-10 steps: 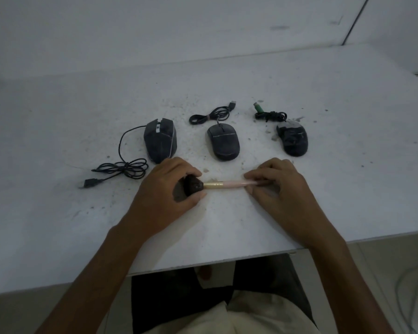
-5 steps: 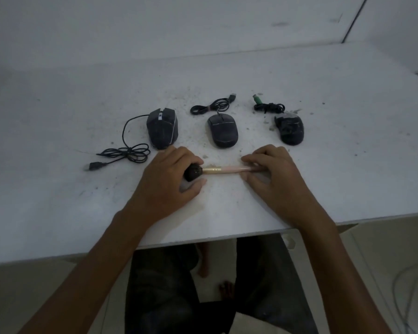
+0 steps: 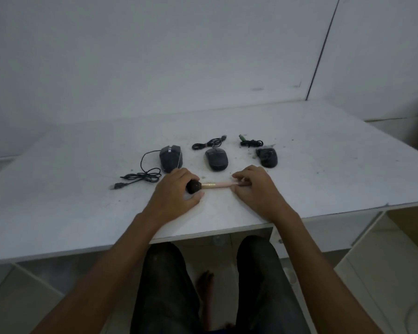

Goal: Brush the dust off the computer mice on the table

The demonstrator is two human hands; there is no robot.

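Three dark computer mice lie in a row on the white table (image 3: 323, 169): a left mouse (image 3: 171, 158), a middle mouse (image 3: 216, 160) and a right mouse (image 3: 267, 157). In front of them a brush (image 3: 217, 184) with a pink handle and black bristles lies sideways. My left hand (image 3: 174, 198) curls round the bristle end. My right hand (image 3: 253, 189) pinches the handle's other end.
The left mouse's cable (image 3: 143, 175) is coiled to its left. Two bundled cables (image 3: 209, 143) (image 3: 251, 142) lie behind the other mice. Dust specks scatter round the mice. The table's front edge runs just below my wrists, and a wall stands behind.
The view has tilted up and back, so the table looks farther away. Both hands keep their hold on the brush in the same place on the table.
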